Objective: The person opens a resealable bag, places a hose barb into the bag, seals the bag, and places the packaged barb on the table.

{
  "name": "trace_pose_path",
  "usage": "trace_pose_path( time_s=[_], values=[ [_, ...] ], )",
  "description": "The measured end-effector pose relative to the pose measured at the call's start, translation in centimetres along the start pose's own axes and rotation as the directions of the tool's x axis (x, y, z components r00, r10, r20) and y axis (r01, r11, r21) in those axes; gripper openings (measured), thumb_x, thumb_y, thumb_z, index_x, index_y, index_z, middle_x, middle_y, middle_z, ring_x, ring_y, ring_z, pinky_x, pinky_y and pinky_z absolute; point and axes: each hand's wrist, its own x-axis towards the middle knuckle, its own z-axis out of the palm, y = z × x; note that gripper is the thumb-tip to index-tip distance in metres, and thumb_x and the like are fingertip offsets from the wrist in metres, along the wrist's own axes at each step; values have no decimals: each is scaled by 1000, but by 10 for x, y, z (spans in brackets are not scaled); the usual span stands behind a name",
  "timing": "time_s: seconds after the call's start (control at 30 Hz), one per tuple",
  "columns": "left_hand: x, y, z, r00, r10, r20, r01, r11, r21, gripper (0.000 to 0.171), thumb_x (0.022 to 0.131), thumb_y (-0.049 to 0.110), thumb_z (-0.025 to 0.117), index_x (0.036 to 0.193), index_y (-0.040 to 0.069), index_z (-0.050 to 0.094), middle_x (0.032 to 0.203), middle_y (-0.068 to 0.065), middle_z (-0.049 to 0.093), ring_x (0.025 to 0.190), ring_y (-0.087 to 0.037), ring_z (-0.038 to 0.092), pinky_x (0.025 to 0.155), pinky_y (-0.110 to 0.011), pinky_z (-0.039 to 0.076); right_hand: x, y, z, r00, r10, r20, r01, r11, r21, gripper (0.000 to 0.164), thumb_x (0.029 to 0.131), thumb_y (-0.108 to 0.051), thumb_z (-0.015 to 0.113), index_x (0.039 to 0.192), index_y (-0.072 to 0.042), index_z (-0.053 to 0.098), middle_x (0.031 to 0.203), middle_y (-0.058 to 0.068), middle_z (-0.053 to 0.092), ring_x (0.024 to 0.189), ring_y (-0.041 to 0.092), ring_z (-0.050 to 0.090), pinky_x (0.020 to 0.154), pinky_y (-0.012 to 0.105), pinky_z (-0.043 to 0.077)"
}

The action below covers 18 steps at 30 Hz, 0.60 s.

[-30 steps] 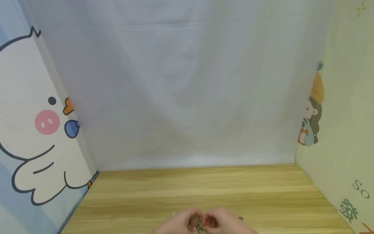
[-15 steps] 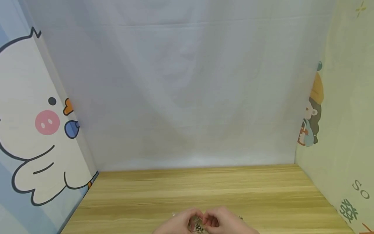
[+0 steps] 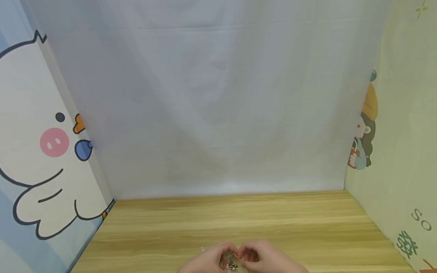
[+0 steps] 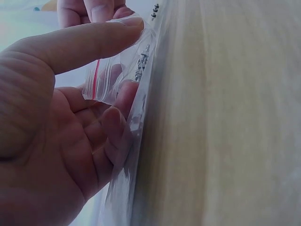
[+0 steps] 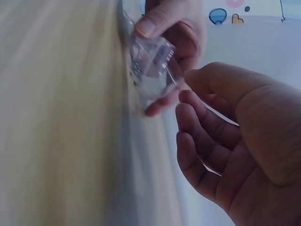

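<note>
A small clear zip bag [image 4: 101, 84] with a red line along its mouth holds several small metal screws [image 4: 142, 63]. My left hand [image 3: 208, 259] grips this bag, its thumb [image 4: 94, 41] over the top and fingers beneath. Facing it, my right hand [image 3: 264, 258] pinches the bag's edge between thumb and forefinger, while its other fingers curl loosely, as the right wrist view shows. From above, the two hands meet at their fingertips, with the bag and its dark contents [image 3: 232, 265] between them. The left wrist view has more dark screws [image 4: 155, 10] beyond the bag.
The wood-grain table [image 3: 218, 220] stretches ahead to a pale cloth backdrop [image 3: 218, 113]. Printed cloth walls stand left [image 3: 27, 159] and right [image 3: 396, 151]. Clear plastic [image 4: 123, 188] lies under the left hand, and a small whitish bit [image 3: 203, 249] shows beside it.
My right hand has shifted slightly right and its thumb and forefinger have spread apart a little. The dark bits on the table beside it are now hidden behind it. My left hand has stayed put.
</note>
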Motion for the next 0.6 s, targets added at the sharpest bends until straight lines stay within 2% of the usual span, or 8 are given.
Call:
trace_pose_path(
  time_s=[0.13, 0.3, 0.43, 0.6],
  values=[
    [0, 1, -1, 1000, 6, 7, -6, 1000, -7, 44, 91, 7, 84, 130, 10, 66, 97, 4, 62, 73, -2, 55, 66, -20, 46, -10, 1, -15, 1000, -23, -6, 23, 999, -23, 8, 102, -10, 74, 110, -8, 75, 89, -12, 70, 78, 0, 63, 69, 25, 56],
    [1, -1, 0, 1000, 15, -5, -15, 999, 33, 43, 90, 6, 85, 129, 10, 67, 92, 6, 61, 73, -1, 55, 67, -20, 47, -30, 10, -39, 997, 42, -61, -45, 998, -46, 8, 102, -11, 73, 109, -8, 74, 92, -11, 69, 82, 2, 63, 71, 26, 55],
    [1, -2, 0, 1000, 22, -10, -21, 998, 51, 44, 90, 3, 83, 130, 11, 67, 96, 7, 60, 75, -1, 54, 69, -20, 47, -47, 24, -57, 988, 88, -125, -100, 990, -99, 7, 99, -11, 75, 106, -10, 73, 94, -11, 68, 85, 3, 62, 73, 27, 55],
    [1, -2, 0, 1000, 22, -7, -22, 999, 47, 45, 89, 4, 84, 130, 11, 67, 97, 6, 61, 76, -1, 54, 69, -21, 47, -60, 38, -73, 979, 161, -126, -168, 985, -50, 8, 98, -11, 76, 104, -8, 72, 93, -5, 70, 82, 6, 64, 71, 27, 54]
  ],
)
